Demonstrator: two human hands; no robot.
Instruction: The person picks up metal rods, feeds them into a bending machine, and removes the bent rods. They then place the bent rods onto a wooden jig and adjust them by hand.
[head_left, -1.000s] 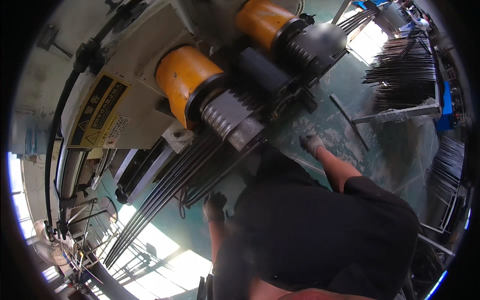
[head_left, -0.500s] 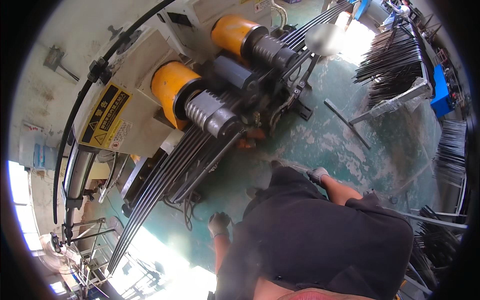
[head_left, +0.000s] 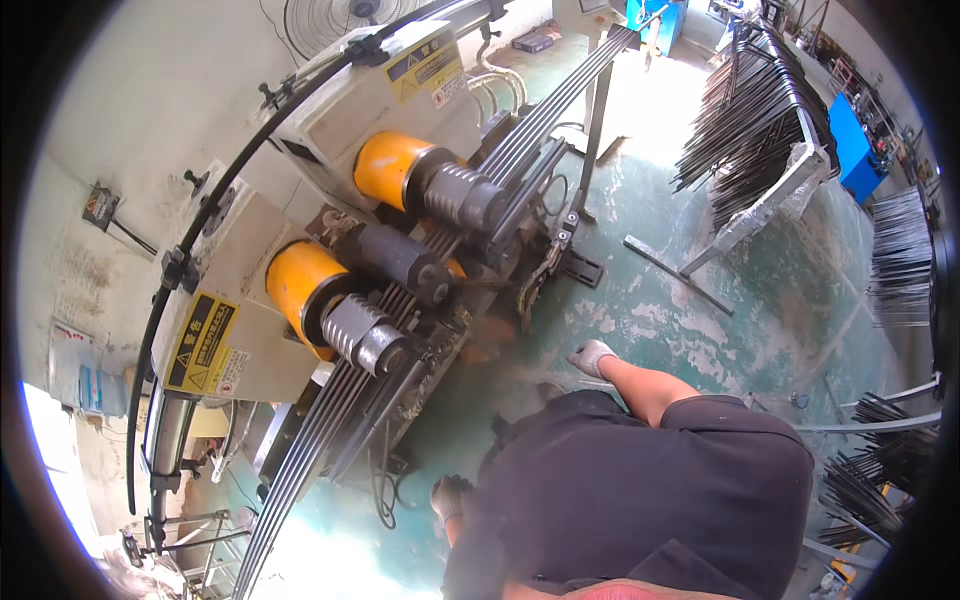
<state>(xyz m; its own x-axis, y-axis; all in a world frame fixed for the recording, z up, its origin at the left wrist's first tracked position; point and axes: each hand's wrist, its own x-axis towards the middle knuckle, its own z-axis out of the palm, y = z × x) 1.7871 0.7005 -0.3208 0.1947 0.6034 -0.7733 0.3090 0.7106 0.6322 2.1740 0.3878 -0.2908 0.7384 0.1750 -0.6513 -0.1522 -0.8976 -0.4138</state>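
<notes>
I read smooth, glossy painted metal on the near-left orange cylindrical housing (head_left: 298,282), bare metal on its grey ribbed roller (head_left: 355,330), and satin sheen along the thin dark metal rods (head_left: 302,470); the off-white cloth right glove (head_left: 592,357) looks matt, the green painted floor (head_left: 775,325) scuffed and patchy.

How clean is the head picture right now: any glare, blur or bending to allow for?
Head view: glare washes the green painted floor white at lower left and upper right; head view: haze softens the left edge of the dark grey cloth shirt; head view: the grey-gloved left hand looks darker than the whitish-gloved right hand; head view: fisheye bending toward the rim, black corners.
</notes>
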